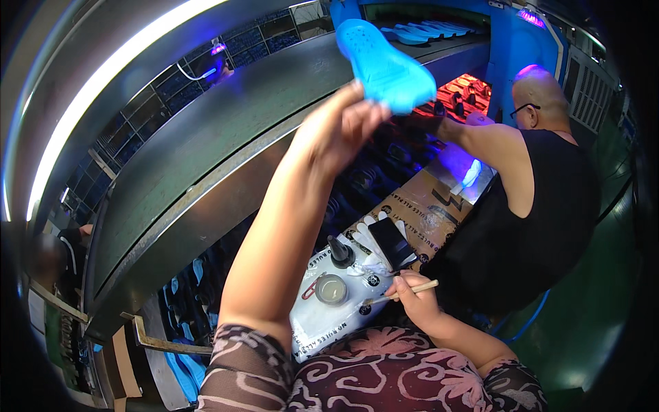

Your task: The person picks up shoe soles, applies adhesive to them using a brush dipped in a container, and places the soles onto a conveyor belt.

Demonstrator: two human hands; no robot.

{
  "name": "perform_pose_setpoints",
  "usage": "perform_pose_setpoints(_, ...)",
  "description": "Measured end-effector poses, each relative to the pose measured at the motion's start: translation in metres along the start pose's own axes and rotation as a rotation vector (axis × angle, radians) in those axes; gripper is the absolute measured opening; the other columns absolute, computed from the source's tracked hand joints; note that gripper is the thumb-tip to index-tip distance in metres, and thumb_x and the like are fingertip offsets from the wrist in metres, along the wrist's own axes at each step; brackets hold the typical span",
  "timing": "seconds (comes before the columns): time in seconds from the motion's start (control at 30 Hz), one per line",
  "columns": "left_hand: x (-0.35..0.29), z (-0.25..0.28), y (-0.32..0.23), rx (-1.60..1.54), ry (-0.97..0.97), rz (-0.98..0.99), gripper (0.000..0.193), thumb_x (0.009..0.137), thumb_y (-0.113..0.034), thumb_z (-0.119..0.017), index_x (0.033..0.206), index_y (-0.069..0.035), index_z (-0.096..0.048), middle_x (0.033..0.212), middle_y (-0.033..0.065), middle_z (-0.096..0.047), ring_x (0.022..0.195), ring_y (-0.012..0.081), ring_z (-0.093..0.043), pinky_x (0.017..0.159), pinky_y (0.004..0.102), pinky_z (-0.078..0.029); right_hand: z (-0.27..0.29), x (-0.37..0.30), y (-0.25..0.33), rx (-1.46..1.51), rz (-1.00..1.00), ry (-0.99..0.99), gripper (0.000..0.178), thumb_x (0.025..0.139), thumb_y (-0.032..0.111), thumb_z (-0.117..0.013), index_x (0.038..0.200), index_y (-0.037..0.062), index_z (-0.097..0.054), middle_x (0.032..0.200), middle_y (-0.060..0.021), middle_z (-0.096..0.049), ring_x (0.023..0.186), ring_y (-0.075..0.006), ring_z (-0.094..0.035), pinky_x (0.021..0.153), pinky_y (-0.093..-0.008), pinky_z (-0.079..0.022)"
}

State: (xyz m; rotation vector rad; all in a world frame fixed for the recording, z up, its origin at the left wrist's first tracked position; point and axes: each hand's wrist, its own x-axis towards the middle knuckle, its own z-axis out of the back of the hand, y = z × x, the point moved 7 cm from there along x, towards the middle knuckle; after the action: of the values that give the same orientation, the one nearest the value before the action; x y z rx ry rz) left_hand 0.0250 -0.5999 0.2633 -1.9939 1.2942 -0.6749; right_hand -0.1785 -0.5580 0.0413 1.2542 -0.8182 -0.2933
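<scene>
Left hand (343, 130) is raised high, grip clamped on the heel end of a blue shoe sole (386, 65), held up over the upper belt of the conveyor (226, 130) with its studded face toward the camera. Right hand (415, 302) is low by the lap, fingers pinched on a small brush (401, 292) whose tip points at the glue pot (331, 289) on the table (322, 323). A black bottle (340, 253) and a dark phone (391, 242) sit just past the pot. Reads as mid-cycle: sole either going onto or coming off the belt, I can't tell which. Bristles look wet, but blur makes that unsure. Next move needs a steady hold on the sole. A co-worker (528, 199) works at the right.
</scene>
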Motion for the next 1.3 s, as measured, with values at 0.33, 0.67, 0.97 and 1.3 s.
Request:
perform_pose_setpoints(0.33, -0.09, 0.081, 0.061, 0.358, -0.12, -0.06, 0.051, 0.087, -0.023, -0.067, 0.131, -0.005, -0.048, 0.085, 0.0107, -0.059, 0.079, 0.0211, -0.061, 0.081, 0.0358, -0.053, 0.019, -0.004, -0.046, 0.098, -0.156, -0.035, 0.034, 0.095, 0.017, -0.051, 0.069, -0.0007, -0.065, 0.06, -0.0073, -0.06, 0.055, -0.0155, -0.055, 0.055, -0.0294, -0.043)
perform_pose_setpoints(0.67, -0.417, 0.296, 0.085, 1.683, -0.921, 0.234, 0.05, 0.074, -0.014, -0.07, 0.118, 0.003, -0.054, 0.084, 0.0143, -0.065, 0.075, 0.0242, -0.065, 0.069, 0.033, -0.052, -0.039, -0.016, -0.05, 0.24, -0.297, 0.128, 0.033, 0.095, 0.021, -0.054, 0.074, -0.0003, -0.067, 0.062, -0.004, -0.059, 0.057, -0.0099, -0.052, 0.055, -0.0262, -0.041)
perform_pose_setpoints(0.97, -0.435, 0.32, 0.114, 1.959, -0.909, 0.568, 0.036, 0.075, -0.024, -0.061, 0.1, 0.0, -0.05, 0.077, 0.0243, -0.065, 0.071, 0.0427, -0.064, 0.067, 0.0513, -0.05, -0.066, -0.02, -0.035, 0.185, -0.312, 0.215, 0.032, 0.096, 0.024, -0.055, 0.075, 0.0016, -0.067, 0.066, -0.0038, -0.062, 0.06, -0.0093, -0.053, 0.058, -0.0257, -0.044)
perform_pose_setpoints(1.3, -0.425, 0.302, 0.161, -0.048, -0.851, 0.21, 0.047, 0.082, -0.015, -0.062, 0.122, 0.005, -0.049, 0.113, 0.0151, -0.062, 0.101, 0.0265, -0.063, 0.091, 0.0398, -0.051, -0.057, -0.021, -0.026, 0.091, -0.281, 0.157, 0.04, 0.099, 0.025, -0.049, 0.074, -0.0014, -0.065, 0.067, -0.0046, -0.062, 0.061, -0.0094, -0.052, 0.06, -0.023, -0.042)
